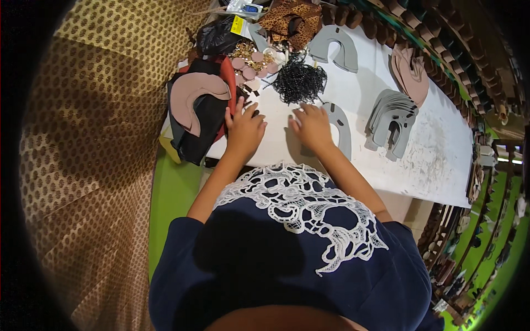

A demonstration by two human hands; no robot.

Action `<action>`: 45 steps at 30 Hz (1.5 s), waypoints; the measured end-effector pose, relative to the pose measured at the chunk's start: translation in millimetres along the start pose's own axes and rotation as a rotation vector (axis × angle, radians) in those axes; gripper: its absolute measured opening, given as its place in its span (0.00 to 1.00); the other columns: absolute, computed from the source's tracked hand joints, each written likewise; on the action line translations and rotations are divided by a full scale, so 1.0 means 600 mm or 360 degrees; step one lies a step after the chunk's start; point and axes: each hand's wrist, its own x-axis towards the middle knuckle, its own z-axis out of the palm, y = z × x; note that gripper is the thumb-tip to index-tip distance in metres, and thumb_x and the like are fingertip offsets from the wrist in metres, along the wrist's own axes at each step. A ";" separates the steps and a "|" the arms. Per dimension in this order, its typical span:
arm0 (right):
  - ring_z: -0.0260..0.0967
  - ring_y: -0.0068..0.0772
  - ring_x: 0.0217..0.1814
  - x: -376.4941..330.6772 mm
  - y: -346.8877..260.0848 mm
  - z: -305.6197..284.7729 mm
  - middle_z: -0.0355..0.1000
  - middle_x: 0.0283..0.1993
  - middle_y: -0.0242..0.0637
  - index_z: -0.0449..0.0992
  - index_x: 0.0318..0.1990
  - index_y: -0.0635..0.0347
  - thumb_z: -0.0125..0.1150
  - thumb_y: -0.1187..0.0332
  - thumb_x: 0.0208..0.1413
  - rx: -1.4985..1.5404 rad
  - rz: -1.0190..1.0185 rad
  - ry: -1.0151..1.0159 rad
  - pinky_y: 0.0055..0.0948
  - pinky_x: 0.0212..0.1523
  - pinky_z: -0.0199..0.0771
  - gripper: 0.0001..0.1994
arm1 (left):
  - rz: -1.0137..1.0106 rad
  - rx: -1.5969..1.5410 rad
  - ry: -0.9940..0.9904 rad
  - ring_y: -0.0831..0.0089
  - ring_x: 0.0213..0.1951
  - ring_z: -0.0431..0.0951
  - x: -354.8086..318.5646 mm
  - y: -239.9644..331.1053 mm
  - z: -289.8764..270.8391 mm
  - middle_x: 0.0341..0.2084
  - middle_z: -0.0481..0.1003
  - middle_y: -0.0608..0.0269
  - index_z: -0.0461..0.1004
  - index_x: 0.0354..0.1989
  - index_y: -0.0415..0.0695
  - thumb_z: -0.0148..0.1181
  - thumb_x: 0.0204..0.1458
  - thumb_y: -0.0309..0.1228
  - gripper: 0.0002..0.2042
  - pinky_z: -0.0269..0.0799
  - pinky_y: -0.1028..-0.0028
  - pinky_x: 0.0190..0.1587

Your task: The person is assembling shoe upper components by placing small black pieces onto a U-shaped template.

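Note:
My left hand (244,131) rests on the white tabletop with its fingers apart. Small dark pieces (253,91) lie by its fingertips, and one dark bit is close against its fingers. My right hand (313,128) has its fingers spread just below a tangled heap of thin black strips (301,80). Beside that hand, partly covered by it, lies a grey U-shaped cut piece (343,135). Another grey U-shaped piece (346,51) lies farther back. To the left, curved pink cut pieces (182,105) sit on folded black material (205,135), next to a red piece (228,77).
On the right are a stack of grey U-shaped pieces (381,113) and several pink ones (409,74). Pink discs (248,73), gold bits (243,51), a black plastic bag (218,37) and leopard-print material (292,22) crowd the back. Shoe racks (464,49) curve along the right.

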 end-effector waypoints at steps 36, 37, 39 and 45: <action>0.63 0.34 0.53 0.038 -0.064 -0.022 0.69 0.47 0.30 0.77 0.34 0.50 0.62 0.67 0.44 0.0063 -0.0663 0.0673 0.43 0.55 0.57 0.07 | -0.0438 -0.1356 0.0274 0.56 0.51 0.68 0.056 -0.034 0.021 0.52 0.68 0.50 0.79 0.32 0.41 0.63 0.45 0.36 0.11 0.60 0.65 0.53; 0.63 0.34 0.53 0.032 -0.058 -0.026 0.69 0.47 0.30 0.77 0.34 0.50 0.62 0.67 0.44 0.0049 -0.0630 0.0679 0.43 0.55 0.57 0.07 | -0.0414 -0.1362 0.0246 0.56 0.51 0.68 0.059 -0.029 0.028 0.52 0.68 0.50 0.79 0.32 0.41 0.63 0.45 0.36 0.11 0.60 0.65 0.53; 0.63 0.36 0.52 0.020 -0.046 -0.033 0.69 0.47 0.31 0.78 0.33 0.51 0.61 0.67 0.46 0.0469 -0.0356 0.0646 0.42 0.55 0.58 0.05 | -0.0213 -0.1361 0.0220 0.57 0.50 0.69 0.066 -0.025 0.046 0.51 0.69 0.50 0.79 0.33 0.41 0.61 0.46 0.35 0.11 0.62 0.65 0.52; 0.63 0.41 0.53 0.001 0.025 -0.022 0.70 0.48 0.36 0.80 0.39 0.49 0.63 0.63 0.47 0.0988 0.0121 0.0333 0.38 0.55 0.59 0.10 | 0.0108 -0.0951 -0.0163 0.58 0.49 0.66 0.082 0.009 0.064 0.50 0.70 0.63 0.80 0.30 0.49 0.61 0.46 0.37 0.08 0.59 0.65 0.53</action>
